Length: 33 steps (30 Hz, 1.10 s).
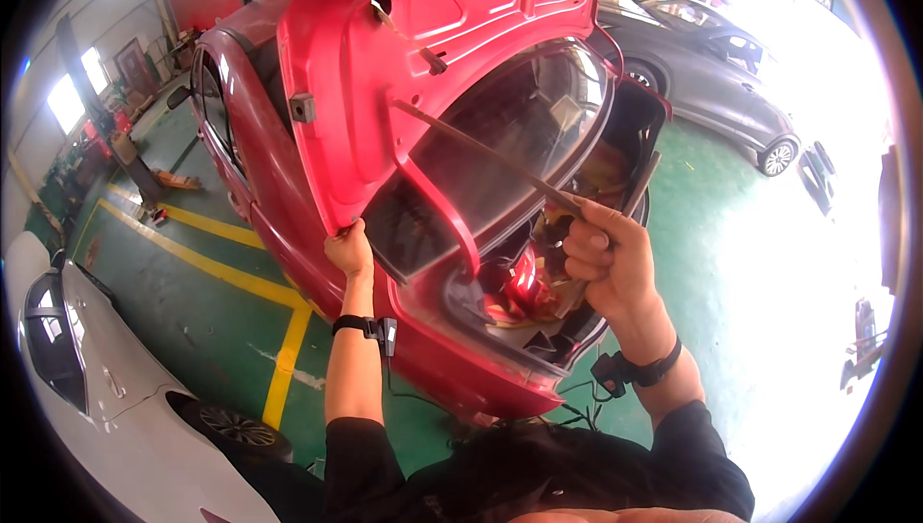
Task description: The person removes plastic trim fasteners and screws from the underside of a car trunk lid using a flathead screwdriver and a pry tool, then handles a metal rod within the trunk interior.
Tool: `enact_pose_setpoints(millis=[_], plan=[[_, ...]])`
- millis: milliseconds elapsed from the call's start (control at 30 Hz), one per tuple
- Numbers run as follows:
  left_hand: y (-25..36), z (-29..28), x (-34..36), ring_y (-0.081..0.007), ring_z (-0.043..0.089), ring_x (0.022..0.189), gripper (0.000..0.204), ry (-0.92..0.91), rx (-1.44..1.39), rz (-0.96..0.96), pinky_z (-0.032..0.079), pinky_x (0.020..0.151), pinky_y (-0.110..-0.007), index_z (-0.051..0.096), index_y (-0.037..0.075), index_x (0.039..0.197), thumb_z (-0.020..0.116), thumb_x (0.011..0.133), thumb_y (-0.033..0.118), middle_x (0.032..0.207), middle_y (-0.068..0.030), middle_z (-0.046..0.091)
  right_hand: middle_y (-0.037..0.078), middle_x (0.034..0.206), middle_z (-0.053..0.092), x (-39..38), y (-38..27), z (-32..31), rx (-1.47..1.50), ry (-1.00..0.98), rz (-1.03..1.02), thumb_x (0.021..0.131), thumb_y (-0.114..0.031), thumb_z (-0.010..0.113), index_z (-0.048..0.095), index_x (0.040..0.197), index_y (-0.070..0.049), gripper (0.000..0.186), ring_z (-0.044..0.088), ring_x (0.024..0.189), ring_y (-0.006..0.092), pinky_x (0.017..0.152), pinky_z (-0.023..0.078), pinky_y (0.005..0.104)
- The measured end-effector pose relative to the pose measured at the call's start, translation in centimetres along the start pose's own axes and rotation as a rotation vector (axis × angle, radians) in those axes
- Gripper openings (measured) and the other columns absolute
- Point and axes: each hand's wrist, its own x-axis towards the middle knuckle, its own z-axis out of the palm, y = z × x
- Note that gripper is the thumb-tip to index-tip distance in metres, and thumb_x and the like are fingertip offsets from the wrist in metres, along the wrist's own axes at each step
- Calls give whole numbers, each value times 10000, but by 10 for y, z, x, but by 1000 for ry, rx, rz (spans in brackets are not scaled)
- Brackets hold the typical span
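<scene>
A red car's trunk lid (336,153) stands raised, its inner panel facing me. My left hand (351,252) is closed around the lid's lower left corner, with some fingers hidden behind the edge. My right hand (612,259) grips a long thin rod (481,150) over the open trunk. The rod slants up and left, and its far end meets the lid's inner panel near a small hole. A straight bar (642,186) shows on both sides of my right fist; I cannot tell whether it joins the rod. A curved red hinge arm (437,211) runs below the rod.
Inside the trunk lies a shiny red piece (522,285) among loose items. A white car (115,379) stands at the left, and a grey car (707,62) at the far right. A lift post (120,143) rises at the left. Cables (582,408) lie near the rear bumper.
</scene>
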Motion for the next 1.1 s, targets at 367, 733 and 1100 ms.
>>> enact_pose_setpoints(millis=[367,733,1100], plan=[[-6,-3,-2,-182,709,735,146,21,110,38,520,688,-325,725,-38,851,713,786,92,788,-101,749,-64,627,417,7,-5,-9,641,-88,327,1029,-131,445,533,1027,44,196,308,522,17,407,232,167],[1,1,-4,-167,699,728,161,41,134,47,516,685,-319,728,-50,852,713,793,98,798,-107,752,-37,639,464,-2,8,0,-179,-90,-59,1030,-115,482,566,1283,14,296,346,489,58,444,254,223],[9,-10,-2,-169,700,752,168,17,33,118,518,694,-323,724,-60,860,703,797,95,814,-113,754,75,637,563,17,-48,-3,-2039,-671,-945,727,-58,678,500,1322,141,652,600,562,223,481,501,365]])
